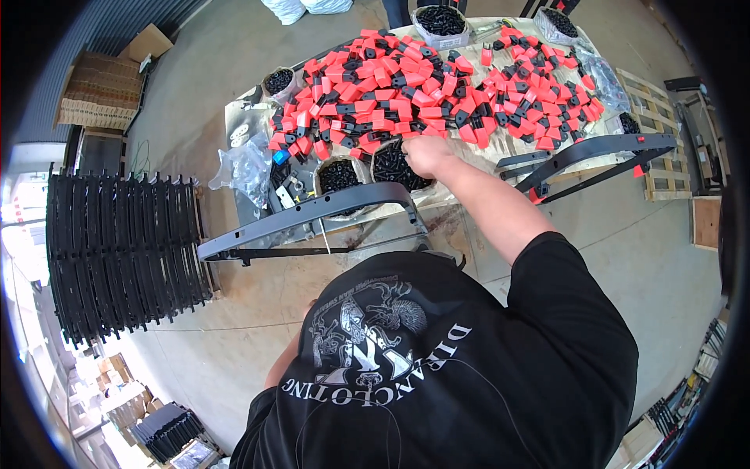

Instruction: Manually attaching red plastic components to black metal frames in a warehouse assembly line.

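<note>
My right arm stretches forward over the table, and my right hand (426, 156) is at the far right rim of a tub of small black parts (393, 166). Its fingers are curled in; what they hold, if anything, is hidden. Just left of it stands a second tub of black parts (338, 176). My left forearm (284, 363) shows beside my body, while only a sliver of my left hand (312, 306) shows past the black shirt. In front of me a dark grey curved frame (312, 209) spans the table's near edge.
Red-and-black plastic pieces (391, 78) are heaped across the table. Another dark frame (598, 148) lies at the right edge. A clear plastic bag (246, 170) sits at the left. Stacked black bars (125, 250) stand left on the floor, and a wooden pallet (652, 129) lies right.
</note>
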Demonstrator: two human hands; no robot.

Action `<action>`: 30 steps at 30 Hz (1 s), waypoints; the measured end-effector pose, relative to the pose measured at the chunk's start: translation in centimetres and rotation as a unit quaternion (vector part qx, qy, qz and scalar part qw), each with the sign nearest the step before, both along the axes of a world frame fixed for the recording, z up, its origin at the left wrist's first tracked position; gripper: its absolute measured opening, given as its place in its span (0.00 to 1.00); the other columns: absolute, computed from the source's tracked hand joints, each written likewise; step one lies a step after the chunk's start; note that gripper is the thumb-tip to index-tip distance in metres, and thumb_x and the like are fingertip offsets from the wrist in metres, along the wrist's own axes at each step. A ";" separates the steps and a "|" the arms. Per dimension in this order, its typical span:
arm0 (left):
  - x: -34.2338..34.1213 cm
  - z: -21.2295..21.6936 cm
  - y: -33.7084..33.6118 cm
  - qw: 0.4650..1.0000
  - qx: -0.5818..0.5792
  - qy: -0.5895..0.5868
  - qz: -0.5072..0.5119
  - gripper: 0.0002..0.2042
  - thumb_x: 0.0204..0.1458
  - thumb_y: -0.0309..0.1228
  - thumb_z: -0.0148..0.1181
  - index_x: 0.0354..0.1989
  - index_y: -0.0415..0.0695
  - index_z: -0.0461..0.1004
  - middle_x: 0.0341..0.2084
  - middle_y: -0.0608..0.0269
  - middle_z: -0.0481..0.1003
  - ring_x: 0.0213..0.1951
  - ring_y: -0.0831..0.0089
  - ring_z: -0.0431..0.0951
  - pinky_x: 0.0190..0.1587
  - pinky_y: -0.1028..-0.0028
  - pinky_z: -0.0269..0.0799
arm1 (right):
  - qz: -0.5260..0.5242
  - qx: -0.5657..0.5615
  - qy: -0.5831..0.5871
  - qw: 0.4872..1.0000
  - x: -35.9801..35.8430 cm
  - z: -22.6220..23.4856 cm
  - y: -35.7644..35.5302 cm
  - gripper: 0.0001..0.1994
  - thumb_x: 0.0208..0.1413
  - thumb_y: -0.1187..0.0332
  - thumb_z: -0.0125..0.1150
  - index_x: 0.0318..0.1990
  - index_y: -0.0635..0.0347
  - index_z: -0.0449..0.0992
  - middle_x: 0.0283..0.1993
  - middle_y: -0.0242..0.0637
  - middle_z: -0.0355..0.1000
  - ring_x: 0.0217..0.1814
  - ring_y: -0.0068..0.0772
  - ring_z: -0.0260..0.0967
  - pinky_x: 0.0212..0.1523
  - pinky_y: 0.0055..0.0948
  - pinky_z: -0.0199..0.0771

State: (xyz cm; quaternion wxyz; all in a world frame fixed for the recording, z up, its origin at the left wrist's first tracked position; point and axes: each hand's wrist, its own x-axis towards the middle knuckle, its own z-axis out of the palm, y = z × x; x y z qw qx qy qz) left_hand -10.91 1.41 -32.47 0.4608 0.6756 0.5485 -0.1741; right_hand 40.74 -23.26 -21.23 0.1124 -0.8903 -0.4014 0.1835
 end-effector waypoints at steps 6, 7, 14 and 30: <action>-2.6 -1.7 -0.3 1.000 0.021 0.007 0.001 0.21 0.56 0.43 0.67 0.47 0.36 0.79 0.38 0.57 0.83 0.38 0.72 0.81 0.43 0.72 0.77 | -0.056 0.203 0.037 0.977 -0.3 0.5 -2.6 0.15 0.55 0.59 0.64 0.42 0.61 0.81 0.41 0.48 0.80 0.44 0.48 0.78 0.47 0.42 0.77; -3.0 -1.8 -0.3 1.000 0.024 0.011 -0.001 0.21 0.56 0.43 0.67 0.47 0.36 0.79 0.38 0.57 0.83 0.38 0.72 0.81 0.43 0.72 0.77 | -0.109 0.255 0.100 0.956 -0.4 0.3 -3.2 0.16 0.54 0.58 0.65 0.42 0.61 0.81 0.39 0.47 0.79 0.43 0.45 0.78 0.46 0.40 0.77; 1.4 -1.5 0.2 0.998 0.044 0.031 -0.037 0.20 0.57 0.43 0.67 0.48 0.38 0.79 0.38 0.57 0.83 0.39 0.70 0.82 0.43 0.71 0.77 | -0.208 0.209 0.228 0.928 -1.6 0.0 -3.6 0.16 0.51 0.57 0.68 0.39 0.62 0.82 0.31 0.47 0.79 0.36 0.40 0.78 0.42 0.37 0.75; -2.6 -8.8 3.7 0.992 -0.057 -0.112 -0.031 0.20 0.53 0.45 0.70 0.43 0.40 0.81 0.34 0.59 0.83 0.37 0.72 0.82 0.41 0.71 0.77 | -0.084 0.051 0.062 0.993 -0.4 1.7 -2.5 0.16 0.57 0.57 0.59 0.48 0.51 0.83 0.45 0.43 0.81 0.49 0.48 0.79 0.50 0.45 0.78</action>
